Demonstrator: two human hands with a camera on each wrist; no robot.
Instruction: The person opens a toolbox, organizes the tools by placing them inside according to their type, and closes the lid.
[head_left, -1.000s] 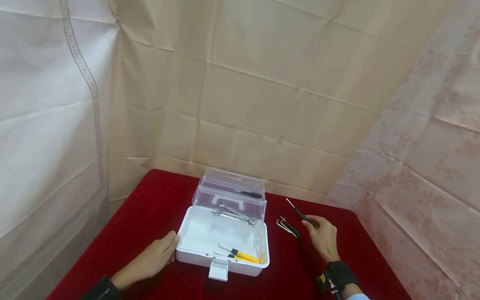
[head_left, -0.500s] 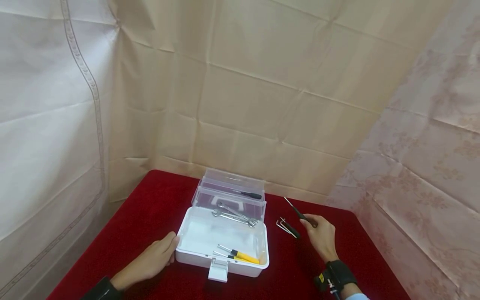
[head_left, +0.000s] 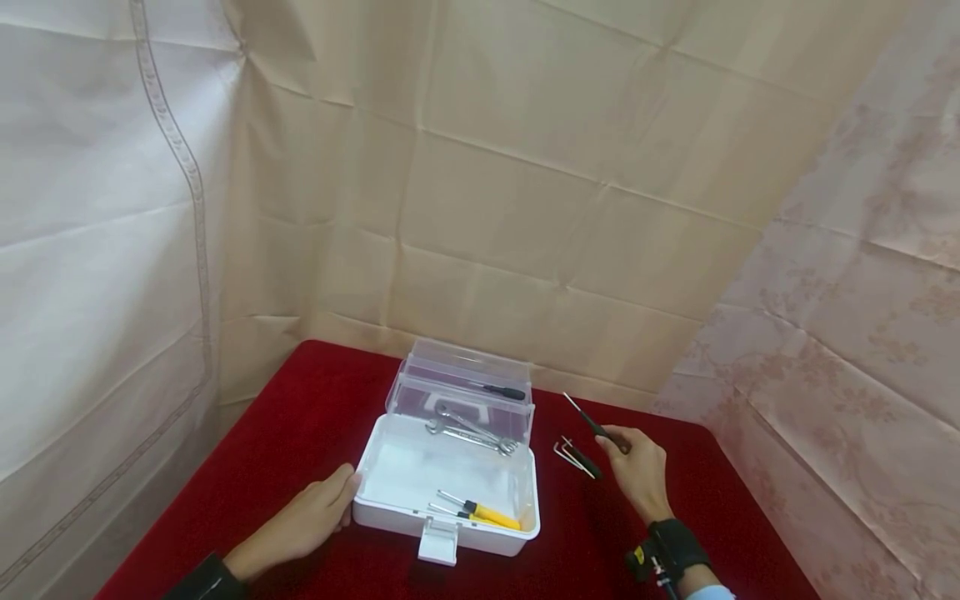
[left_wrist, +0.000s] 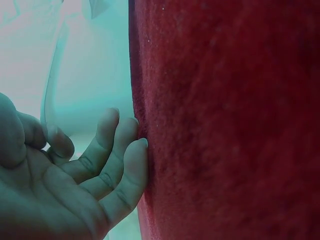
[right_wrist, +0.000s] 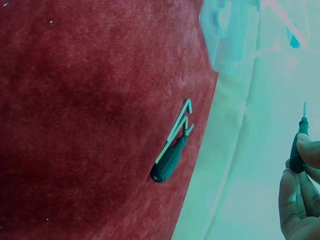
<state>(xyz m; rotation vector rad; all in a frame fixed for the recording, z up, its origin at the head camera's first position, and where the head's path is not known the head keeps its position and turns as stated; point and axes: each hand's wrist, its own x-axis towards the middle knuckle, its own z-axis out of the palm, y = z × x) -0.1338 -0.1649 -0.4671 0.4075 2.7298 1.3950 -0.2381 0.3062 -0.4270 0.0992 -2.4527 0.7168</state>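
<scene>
My right hand [head_left: 637,471] pinches the dark handle of a small screwdriver [head_left: 597,428], its thin shaft slanting up to the left. In the right wrist view, thumb and fingers close on that screwdriver's handle [right_wrist: 297,156]. Just left of this hand, a second dark-handled screwdriver [head_left: 588,464] lies on the table beside two L-shaped hex keys [right_wrist: 175,131]. My left hand [head_left: 311,508] rests its fingers against the left side of a white toolbox [head_left: 408,521]. Those fingers bend only loosely in the left wrist view, against the pale box wall [left_wrist: 95,70].
The toolbox's clear lid [head_left: 465,358] leans open at the back, with a black-handled screwdriver [head_left: 504,391] in it. Silver wrenches [head_left: 468,432] and yellow-handled screwdrivers [head_left: 491,514] lie in the box. A latch [head_left: 438,542] juts forward over the red tablecloth [head_left: 300,417]. Curtains surround the table.
My right hand has drifted slightly left with the screwdriver, toward the toolbox. The left hand keeps its place at the box's side.
</scene>
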